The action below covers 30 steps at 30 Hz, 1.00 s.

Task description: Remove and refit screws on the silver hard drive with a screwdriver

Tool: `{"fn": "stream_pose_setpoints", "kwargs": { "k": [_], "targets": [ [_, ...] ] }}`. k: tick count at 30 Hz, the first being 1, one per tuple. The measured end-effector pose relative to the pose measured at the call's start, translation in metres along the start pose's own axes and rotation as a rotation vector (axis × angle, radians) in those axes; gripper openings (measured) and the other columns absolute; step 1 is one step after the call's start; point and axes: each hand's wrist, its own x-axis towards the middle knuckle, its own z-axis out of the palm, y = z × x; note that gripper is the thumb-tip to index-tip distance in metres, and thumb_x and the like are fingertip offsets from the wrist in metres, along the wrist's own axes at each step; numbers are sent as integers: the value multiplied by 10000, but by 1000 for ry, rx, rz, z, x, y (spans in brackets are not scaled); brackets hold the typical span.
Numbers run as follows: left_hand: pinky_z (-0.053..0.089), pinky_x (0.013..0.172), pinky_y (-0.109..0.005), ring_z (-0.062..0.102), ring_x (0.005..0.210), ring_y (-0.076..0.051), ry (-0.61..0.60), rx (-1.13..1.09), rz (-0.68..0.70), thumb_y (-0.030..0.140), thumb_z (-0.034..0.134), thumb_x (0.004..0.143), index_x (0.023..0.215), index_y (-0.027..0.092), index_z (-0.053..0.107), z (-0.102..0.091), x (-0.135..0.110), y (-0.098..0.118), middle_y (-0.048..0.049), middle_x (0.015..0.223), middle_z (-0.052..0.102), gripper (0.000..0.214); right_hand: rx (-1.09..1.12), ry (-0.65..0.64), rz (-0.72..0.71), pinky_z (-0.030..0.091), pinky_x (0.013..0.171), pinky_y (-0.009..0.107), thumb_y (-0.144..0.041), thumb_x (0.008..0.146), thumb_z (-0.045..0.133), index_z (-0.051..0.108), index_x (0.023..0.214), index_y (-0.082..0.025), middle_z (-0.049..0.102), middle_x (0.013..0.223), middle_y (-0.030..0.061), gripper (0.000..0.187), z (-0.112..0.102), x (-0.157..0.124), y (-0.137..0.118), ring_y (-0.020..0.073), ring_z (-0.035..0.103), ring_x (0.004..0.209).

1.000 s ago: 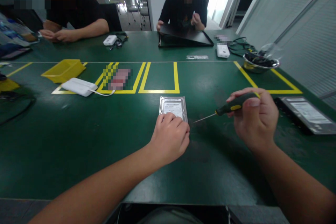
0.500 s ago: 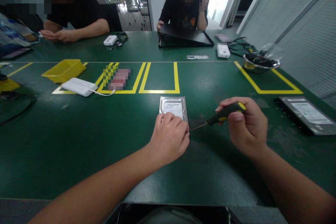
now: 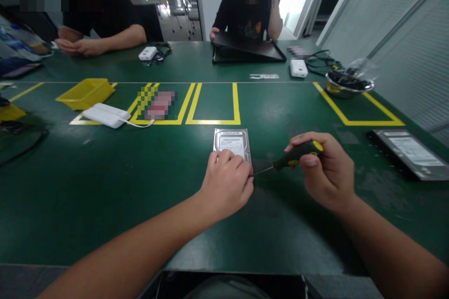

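A silver hard drive [image 3: 231, 139] with a white label lies on the green table. My left hand [image 3: 228, 180] is closed over its near end, fingers curled on the drive, hiding that part. In my right hand [image 3: 328, 168] is a screwdriver [image 3: 296, 155] with a black and yellow handle, gripped between thumb and fingers. Its thin shaft points left, and the tip meets the drive's right side beside my left fingers; the exact contact point is hidden.
A second hard drive [image 3: 414, 149] lies at the right. Farther back are a metal bowl [image 3: 351, 88] of dark items, a yellow bin [image 3: 86, 95] and a white power bank [image 3: 106, 115] cabled to a blurred phone. Two people sit across the table, one holding a black panel [image 3: 249, 49].
My right hand and the screwdriver handle have shifted slightly left and down, and the handle has turned a little. Across the table, one person's raised hand has moved up.
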Motion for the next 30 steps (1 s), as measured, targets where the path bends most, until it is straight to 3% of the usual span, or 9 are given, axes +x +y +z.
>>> {"fn": "stream_pose_setpoints", "kwargs": {
  "k": [16, 24, 30],
  "targets": [
    [348, 818, -464, 500, 939, -279, 1, 24, 4, 308, 571, 895, 884, 201, 655, -3, 0, 0, -60, 900, 668, 136, -171, -405, -209, 489, 744, 299, -269, 940, 570, 593, 1151, -181, 676, 977, 57, 230, -13, 35, -48, 176, 635, 857],
    [346, 843, -480, 497, 955, -285, 30, 58, 42, 342, 549, 919, 945, 202, 657, -2, -4, -6, -61, 911, 656, 179, -231, -606, -182, 463, 758, 306, -262, 942, 554, 637, 1097, -177, 641, 996, 72, 195, -15, 61, -68, 192, 599, 896],
    [345, 861, -491, 506, 962, -285, 51, 34, 62, 324, 548, 922, 896, 205, 649, 0, -5, -10, -62, 904, 659, 158, -301, -675, -165, 420, 677, 294, -266, 936, 549, 651, 1011, -195, 610, 944, 57, 145, -17, 74, -76, 167, 567, 792]
  ]
}}
